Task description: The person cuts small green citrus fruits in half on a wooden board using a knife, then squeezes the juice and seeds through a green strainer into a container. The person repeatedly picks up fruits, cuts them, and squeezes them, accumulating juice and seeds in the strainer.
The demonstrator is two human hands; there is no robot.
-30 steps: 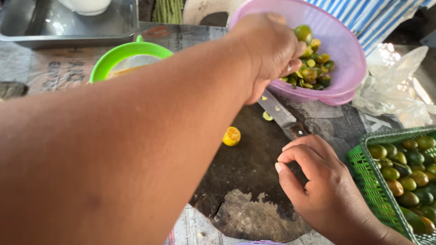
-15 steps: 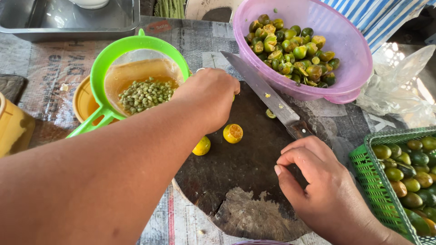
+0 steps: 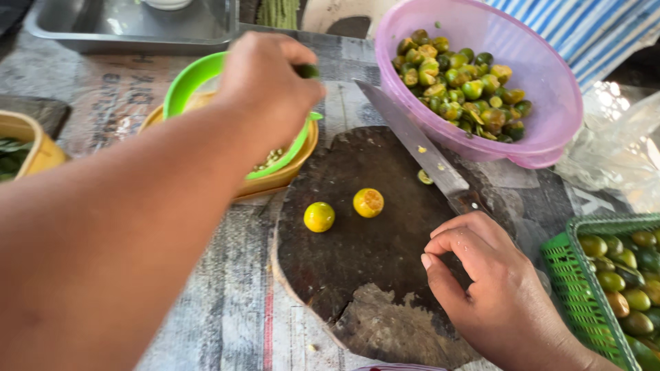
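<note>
Printed woven sacking (image 3: 103,96) covers the work surface in front of you, with a metal tray (image 3: 130,27) at its far edge. At the far left sits a yellow container (image 3: 31,148) with something green inside. Next comes a green strainer (image 3: 196,79) resting on a yellow bowl (image 3: 285,175), with pale seeds showing inside its near rim. Your left hand (image 3: 265,86) is over that strainer, fingers closed around a small green calamansi (image 3: 307,70) that peeks out by your thumb; how much of the fruit is left in your fist cannot be told.

A round, dark wooden chopping board (image 3: 364,275) lies in the middle, worn pale at its near edge. On it sit two calamansi halves just beside each other: the left half (image 3: 319,216) rind up, the right half (image 3: 368,203) with its orange cut face up. A small slice of peel (image 3: 425,176) lies near the knife blade. The knife (image 3: 412,144) lies slantwise across the board's far right, tip pointing away from you, handle towards your right hand (image 3: 491,288). That hand rests on the board, fingers curled loosely over the handle end; a firm grip cannot be confirmed.

Beyond the blade stands a pink plastic bowl (image 3: 543,82) full of squeezed halves. Further right lie a clear plastic bag (image 3: 619,144) and a green basket (image 3: 574,288) of whole calamansi (image 3: 629,275).
</note>
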